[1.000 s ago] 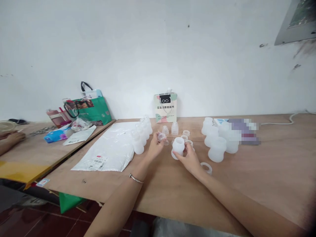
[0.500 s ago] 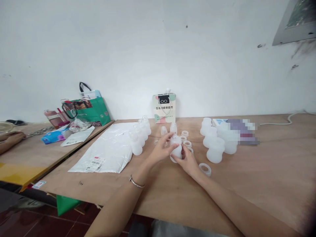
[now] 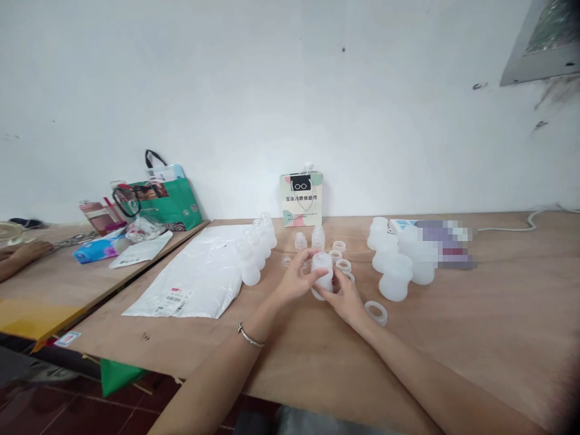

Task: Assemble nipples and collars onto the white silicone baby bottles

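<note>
Between my hands, a translucent white baby bottle (image 3: 322, 263) stands roughly upright over the table. My left hand (image 3: 299, 275) wraps its left side, with the fingers near the top and the thumb across the front. My right hand (image 3: 347, 296) grips the lower right side with thumb and fingertips. A small clear tip shows at the bottle's top. Just behind it are clear domed caps (image 3: 301, 241) and another bottle with a domed top (image 3: 318, 237). Several white rings (image 3: 343, 266) lie right of the bottle, partly behind my right hand, and one loose ring (image 3: 376, 312) lies nearer me.
Several topped bottles (image 3: 251, 272) line the left, beside a white plastic mailer (image 3: 190, 272). Open bottle bodies (image 3: 393, 278) stand at right by a blurred box (image 3: 446, 241). A paper bag (image 3: 301, 202) leans on the wall. Another person's hand (image 3: 31, 250) rests on the left table.
Both hands stay around the bottle with slight finger movement. The bottle's top now looks flatter, with less of the clear pointed part rising above it.
</note>
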`<state>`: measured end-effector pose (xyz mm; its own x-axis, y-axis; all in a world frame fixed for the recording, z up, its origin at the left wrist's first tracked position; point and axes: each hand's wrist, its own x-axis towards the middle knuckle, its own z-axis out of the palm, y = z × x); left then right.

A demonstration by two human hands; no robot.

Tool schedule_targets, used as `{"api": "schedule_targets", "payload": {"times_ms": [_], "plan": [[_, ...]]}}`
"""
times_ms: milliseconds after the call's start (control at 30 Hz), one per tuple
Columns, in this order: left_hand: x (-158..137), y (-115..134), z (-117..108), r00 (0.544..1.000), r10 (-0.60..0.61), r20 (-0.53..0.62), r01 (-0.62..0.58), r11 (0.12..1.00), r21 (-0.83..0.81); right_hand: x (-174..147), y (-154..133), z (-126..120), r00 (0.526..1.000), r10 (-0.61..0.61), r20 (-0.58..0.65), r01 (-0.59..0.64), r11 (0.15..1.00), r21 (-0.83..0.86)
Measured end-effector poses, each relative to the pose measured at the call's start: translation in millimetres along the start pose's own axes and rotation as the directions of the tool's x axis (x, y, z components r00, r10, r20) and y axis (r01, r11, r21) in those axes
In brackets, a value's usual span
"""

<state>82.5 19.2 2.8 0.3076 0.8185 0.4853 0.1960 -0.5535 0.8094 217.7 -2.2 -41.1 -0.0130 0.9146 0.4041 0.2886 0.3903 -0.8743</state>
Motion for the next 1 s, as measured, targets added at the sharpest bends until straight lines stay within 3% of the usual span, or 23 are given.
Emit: {"api": "schedule_targets", "payload": {"times_ms": [167, 367, 433, 500, 600, 667, 867, 1000], "plan": [[1.3, 1.7, -8.8, 0.992, 0.022, 0.122, -0.007, 0.992, -0.124, 0.2, -1.7, -0.4, 1.0, 0.029, -0.001, -0.029, 0.999, 0.017], [1.8, 1.9, -12.9, 0.982, 0.002, 0.191, 0.026, 0.989, -0.144, -0.5, -4.8, -2.1, 0.999, 0.035, -0.005, -0.035, 0.999, -0.02], [1.1, 2.3, -8.2, 0.991, 0.018, 0.132, -0.008, 0.997, -0.079, -0.7, -4.6, -2.2, 1.0, 0.027, 0.009, -0.027, 0.999, -0.025], [-0.4, 3.0, 0.4, 1.0, 0.022, -0.018, -0.022, 0.999, 0.026, -0.6, -2.9, -1.6, 1.0, 0.005, 0.019, -0.005, 0.999, -0.04], [-3.5, 5.2, 15.0, 0.96, -0.019, -0.28, 0.072, 0.981, 0.178, -0.2, 0.9, -0.2, 0.999, -0.044, 0.005, 0.044, 0.997, -0.068], [-5.6, 8.0, 20.3, 0.938, -0.051, -0.343, 0.132, 0.967, 0.216, 0.1, 3.3, 0.6, 0.998, -0.058, 0.0, 0.058, 0.996, -0.074], [-11.6, 15.9, 6.6, 0.987, -0.073, -0.145, 0.103, 0.971, 0.215, -0.4, 4.3, 0.9, 0.999, -0.039, 0.001, 0.039, 0.999, -0.025], [-10.6, 16.5, -6.0, 1.0, 0.015, 0.004, -0.016, 0.989, 0.148, -1.1, 0.0, 0.2, 1.0, -0.019, 0.01, 0.019, 0.999, -0.045]]}}
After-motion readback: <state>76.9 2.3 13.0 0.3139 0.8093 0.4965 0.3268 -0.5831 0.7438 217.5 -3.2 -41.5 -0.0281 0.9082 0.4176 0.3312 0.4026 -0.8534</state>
